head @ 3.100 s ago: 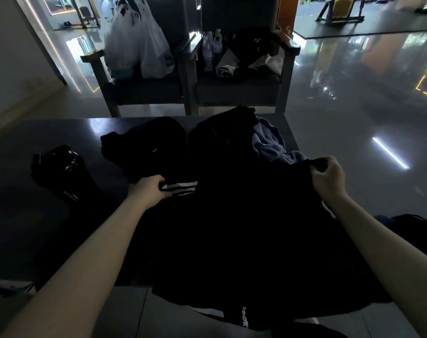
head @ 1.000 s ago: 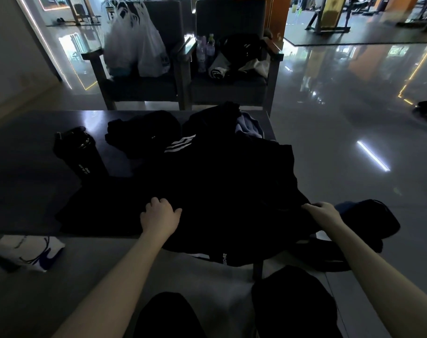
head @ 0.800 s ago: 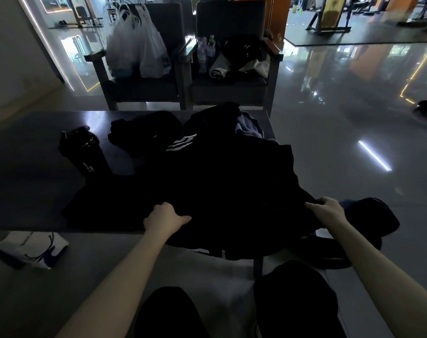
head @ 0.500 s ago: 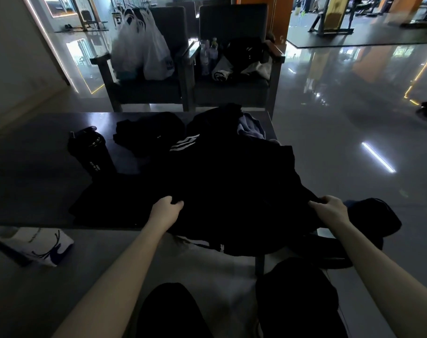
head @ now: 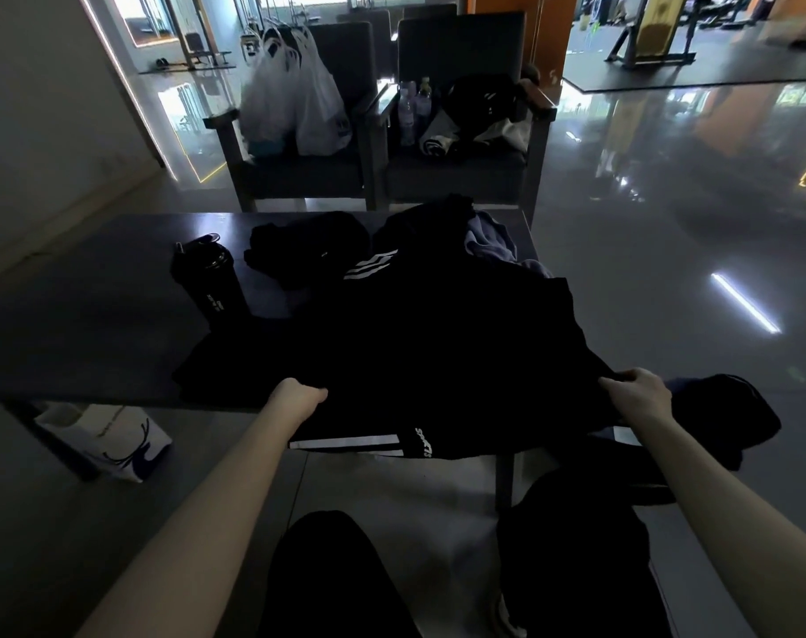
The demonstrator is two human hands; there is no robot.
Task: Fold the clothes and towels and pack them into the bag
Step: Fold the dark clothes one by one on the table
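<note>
A black garment with white stripes (head: 437, 352) lies spread over the near right part of the dark table (head: 92, 315), its hem hanging over the front edge. My left hand (head: 297, 400) grips its near left edge, and my right hand (head: 638, 396) grips its near right corner. Behind it lie a crumpled black garment (head: 309, 244), another dark piece (head: 419, 227) and a blue-grey towel (head: 488, 239). A dark bag (head: 737, 416) sits on the floor just right of my right hand.
A black shaker bottle (head: 212, 280) stands on the table left of the clothes. A white printed bag (head: 111, 442) lies on the floor at the left. Two dark armchairs (head: 461, 168) behind the table hold white plastic bags (head: 295, 103), bottles and clothes.
The garment went from being held up by its top corners to lying flat on the table. Both hands now hold its near edge, which has been drawn over the table's front edge.
</note>
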